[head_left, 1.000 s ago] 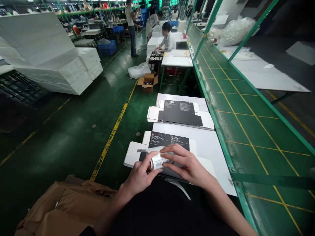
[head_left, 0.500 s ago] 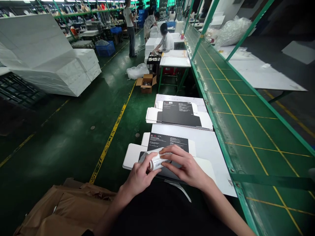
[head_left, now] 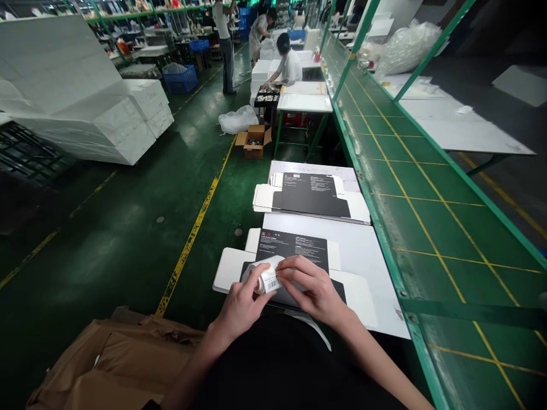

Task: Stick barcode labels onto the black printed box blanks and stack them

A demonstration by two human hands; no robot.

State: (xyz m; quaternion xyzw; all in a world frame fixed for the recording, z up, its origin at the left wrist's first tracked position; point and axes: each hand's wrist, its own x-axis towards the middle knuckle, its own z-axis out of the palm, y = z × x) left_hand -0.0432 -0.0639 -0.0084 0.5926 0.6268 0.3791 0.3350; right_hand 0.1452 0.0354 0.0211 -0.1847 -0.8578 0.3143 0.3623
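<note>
White roll (head_left: 270, 280) over the near flat carton (head_left: 294, 245).
My left hand (head_left: 241, 303) clamps it; my right hand (head_left: 315, 287), earlier spread along it, now pinches its right edge, apparently for finer work.

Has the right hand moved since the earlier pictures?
Yes: the right hand shifted slightly left against the flat carton, uncovering more of its dark panel.

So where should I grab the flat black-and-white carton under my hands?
Probably by its white left flap, coming from the left and pinching above and below. The flat carton lies low, but that flap appears to jut past the table's edge, leaving room underneath. Your left hand is nearest, though it holds the label roll.
</note>
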